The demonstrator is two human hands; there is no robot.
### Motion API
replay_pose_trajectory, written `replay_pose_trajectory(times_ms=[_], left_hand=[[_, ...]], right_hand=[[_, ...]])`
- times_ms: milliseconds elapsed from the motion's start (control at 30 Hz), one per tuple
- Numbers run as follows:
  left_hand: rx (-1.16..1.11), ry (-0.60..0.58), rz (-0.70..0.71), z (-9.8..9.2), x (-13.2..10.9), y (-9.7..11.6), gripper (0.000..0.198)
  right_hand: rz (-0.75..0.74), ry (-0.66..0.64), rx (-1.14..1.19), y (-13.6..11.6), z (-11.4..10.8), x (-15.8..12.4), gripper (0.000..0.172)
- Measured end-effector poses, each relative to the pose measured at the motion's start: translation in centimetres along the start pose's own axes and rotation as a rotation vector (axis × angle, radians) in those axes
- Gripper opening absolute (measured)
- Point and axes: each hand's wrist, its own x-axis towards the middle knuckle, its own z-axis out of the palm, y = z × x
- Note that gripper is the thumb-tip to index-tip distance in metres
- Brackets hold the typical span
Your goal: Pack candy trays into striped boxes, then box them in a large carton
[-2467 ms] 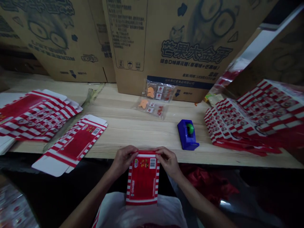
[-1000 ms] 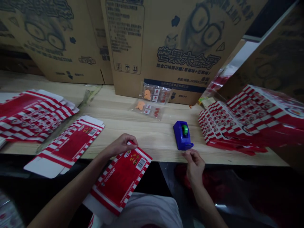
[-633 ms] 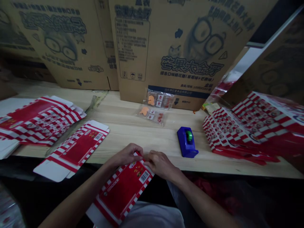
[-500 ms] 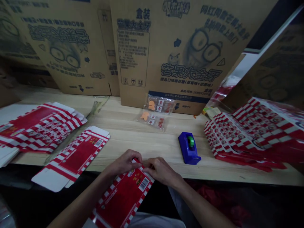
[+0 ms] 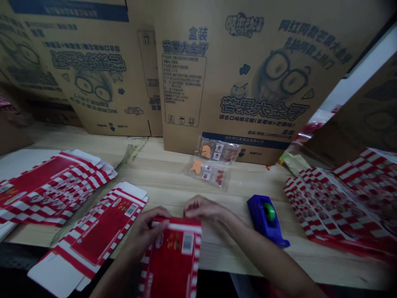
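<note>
My left hand (image 5: 150, 229) is closed on the upper left edge of a red-and-white folding carton (image 5: 172, 260), its thumb lying over the front. The carton's striped end faces away from me and its lower part runs out of view. Just beyond that end is my right hand (image 5: 203, 208), its fingers loosely bent and slightly apart; whether they touch the carton's far side cannot be made out. Left of my hands lie flat cartons (image 5: 99, 231) of the same print, white flaps outward. A blue tape dispenser (image 5: 266, 221) with a green roll stands beside my right forearm.
Two clear sachets (image 5: 209, 174) with orange pieces lie at the table's middle. More flat cartons (image 5: 56, 186) are stacked at left. Checkered cartons (image 5: 335, 203) stand at right. Large brown cardboard boxes (image 5: 182, 91) wall off the back of the table (image 5: 149, 161).
The carton has turned more upright, its end facing away. My right hand has left its front corner for the far side of that end. The view has shifted.
</note>
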Motion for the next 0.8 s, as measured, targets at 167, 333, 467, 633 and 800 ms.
replay_pose_trajectory(times_ms=[167,333,467,633,800], left_hand=[[0.128,0.56,-0.197,-2.8,-3.8,-5.5,0.039],[0.824,0.446,0.068,-3.1,-6.0,-7.5,0.045],[1.193,-0.095,0.208,-0.9,-3.0,-5.7,0.106],[1.289,-0.606,0.14,2.3,1.1,-3.3,0.133],[1.259,-0.376,0.186,3.0,0.9,-2.7,0.117]], right_hand=[[-0.024,0.703,-0.397,-2.1,-10.2,7.9,0.016],[0.085,0.86,-0.561,-0.9,-15.4,11.4,0.016],[0.084,0.827,-0.622,0.4,-14.9,11.6,0.015],[-0.062,0.812,-0.624,0.5,-13.5,8.2,0.013],[-0.228,0.828,-0.569,-0.1,-13.4,1.4,0.018]])
